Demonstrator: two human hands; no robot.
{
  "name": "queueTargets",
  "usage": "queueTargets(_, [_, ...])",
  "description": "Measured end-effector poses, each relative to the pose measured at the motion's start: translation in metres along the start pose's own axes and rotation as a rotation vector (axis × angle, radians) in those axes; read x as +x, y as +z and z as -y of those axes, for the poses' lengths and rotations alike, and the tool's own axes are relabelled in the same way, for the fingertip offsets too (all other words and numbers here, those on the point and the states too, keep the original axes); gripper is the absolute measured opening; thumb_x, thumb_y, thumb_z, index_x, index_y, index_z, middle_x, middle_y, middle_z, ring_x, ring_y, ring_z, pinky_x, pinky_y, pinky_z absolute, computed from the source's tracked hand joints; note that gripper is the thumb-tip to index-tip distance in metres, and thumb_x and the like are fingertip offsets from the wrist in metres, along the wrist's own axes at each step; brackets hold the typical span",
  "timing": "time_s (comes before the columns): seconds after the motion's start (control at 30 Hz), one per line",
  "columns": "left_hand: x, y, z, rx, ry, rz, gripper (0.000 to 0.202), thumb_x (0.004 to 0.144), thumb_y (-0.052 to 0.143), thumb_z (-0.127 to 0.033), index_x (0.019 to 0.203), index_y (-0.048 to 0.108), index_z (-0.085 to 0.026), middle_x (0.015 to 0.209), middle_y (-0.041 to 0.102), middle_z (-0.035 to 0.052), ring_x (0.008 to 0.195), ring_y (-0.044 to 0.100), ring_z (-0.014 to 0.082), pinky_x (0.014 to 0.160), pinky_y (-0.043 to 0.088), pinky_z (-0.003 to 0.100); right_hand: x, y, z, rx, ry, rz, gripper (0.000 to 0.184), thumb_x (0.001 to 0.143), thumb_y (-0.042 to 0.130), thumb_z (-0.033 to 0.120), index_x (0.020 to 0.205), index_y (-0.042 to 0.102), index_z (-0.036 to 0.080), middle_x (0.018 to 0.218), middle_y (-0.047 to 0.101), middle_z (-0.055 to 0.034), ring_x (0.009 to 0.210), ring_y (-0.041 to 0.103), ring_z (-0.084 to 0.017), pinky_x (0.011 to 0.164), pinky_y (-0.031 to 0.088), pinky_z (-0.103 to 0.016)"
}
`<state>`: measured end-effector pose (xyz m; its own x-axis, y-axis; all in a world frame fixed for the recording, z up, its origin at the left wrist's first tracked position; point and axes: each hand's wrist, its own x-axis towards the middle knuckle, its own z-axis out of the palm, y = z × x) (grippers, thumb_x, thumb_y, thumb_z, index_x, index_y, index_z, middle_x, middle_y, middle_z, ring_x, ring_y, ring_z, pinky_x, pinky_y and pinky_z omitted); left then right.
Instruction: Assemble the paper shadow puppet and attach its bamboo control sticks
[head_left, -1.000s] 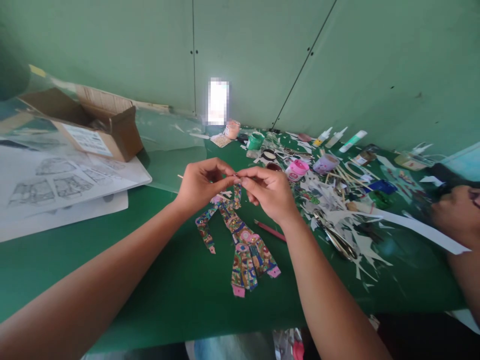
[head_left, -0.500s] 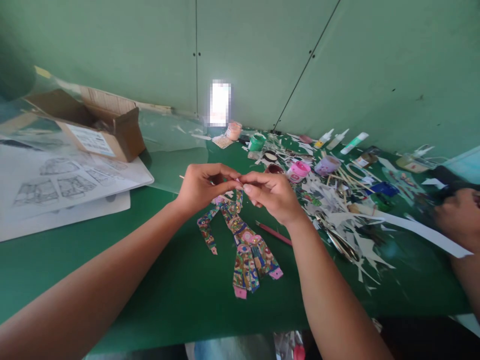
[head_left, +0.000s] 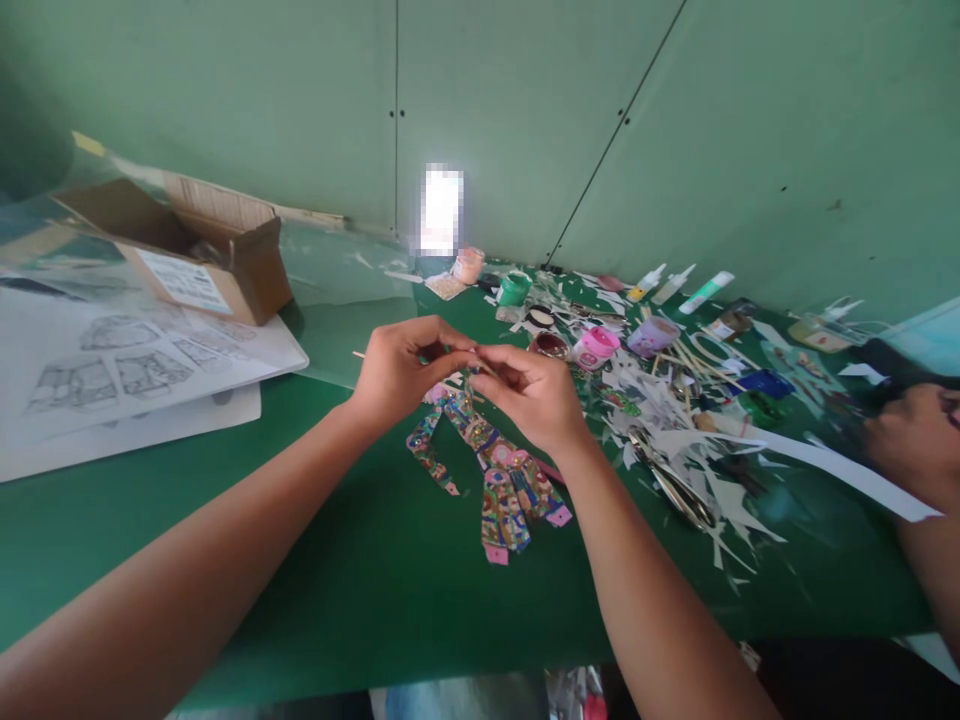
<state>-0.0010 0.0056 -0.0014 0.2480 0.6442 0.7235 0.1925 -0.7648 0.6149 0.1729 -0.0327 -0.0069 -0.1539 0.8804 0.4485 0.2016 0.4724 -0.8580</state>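
A flat jointed paper puppet [head_left: 499, 470] with a colourful pattern and pink feet lies on the green table, one arm bent down at its left. Over its upper end my left hand [head_left: 401, 370] and my right hand [head_left: 532, 390] meet, fingertips pinched together. The puppet's other arm runs up to those fingertips, where my right hand appears to grip its end. Behind my left hand pokes out the end of a thin wooden stick [head_left: 358, 354], apparently held in that hand. My fingers hide the exact point of contact. Partly behind my right wrist lies a pink pencil [head_left: 551, 472].
An open cardboard box [head_left: 255, 270] and printed drawing sheets [head_left: 112, 400] lie left. Paint jars, including a pink jar [head_left: 596, 348] and a green jar [head_left: 514, 288], stand behind. Paper scraps [head_left: 667, 420] and scissors [head_left: 675, 485] spread right, near another person's hand [head_left: 911, 445].
The puppet has slid right and slightly away from me, its lower parts shifting along. My right hand has moved a little left and now covers more of the pink pencil.
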Motion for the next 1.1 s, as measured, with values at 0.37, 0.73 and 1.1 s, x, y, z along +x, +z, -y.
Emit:
queueTargets(0.37, [-0.003, 0.004, 0.004, -0.067, -0.165, 0.003, 0.025, 0.075, 0.077, -0.039, 0.085, 0.077, -0.016, 0.078, 0.077, 0.0059, 0.063, 0.067, 0.0127, 0.056, 0.052, 0.021, -0.001, 0.006, -0.001, -0.126, -0.047, -0.063, 0.018, 0.082, 0.063, 0.028, 0.094, 0.073, 0.018, 0.081, 0.072, -0.0026, 0.058, 0.057, -0.011, 0.051, 0.044, -0.023])
queueTargets(0.73, [-0.007, 0.019, 0.001, -0.046, -0.268, -0.081, 0.013, 0.075, 0.076, -0.025, 0.084, 0.076, -0.016, 0.078, 0.076, 0.0040, 0.061, 0.064, 0.0118, 0.056, 0.049, 0.022, -0.001, 0.019, -0.007, -0.273, -0.103, -0.246, 0.012, 0.084, 0.056, 0.023, 0.086, 0.066, 0.017, 0.076, 0.072, -0.0027, 0.057, 0.060, -0.011, 0.056, 0.047, -0.024])
queueTargets(1.1, [-0.006, 0.015, 0.006, 0.044, -0.218, -0.043, 0.009, 0.077, 0.073, -0.025, 0.081, 0.075, -0.016, 0.077, 0.075, 0.0034, 0.064, 0.064, 0.0131, 0.059, 0.048, 0.024, -0.002, 0.020, -0.009, -0.259, -0.032, -0.222, 0.013, 0.083, 0.056, 0.023, 0.088, 0.067, 0.017, 0.076, 0.071, -0.0021, 0.056, 0.059, -0.011, 0.056, 0.044, -0.025])
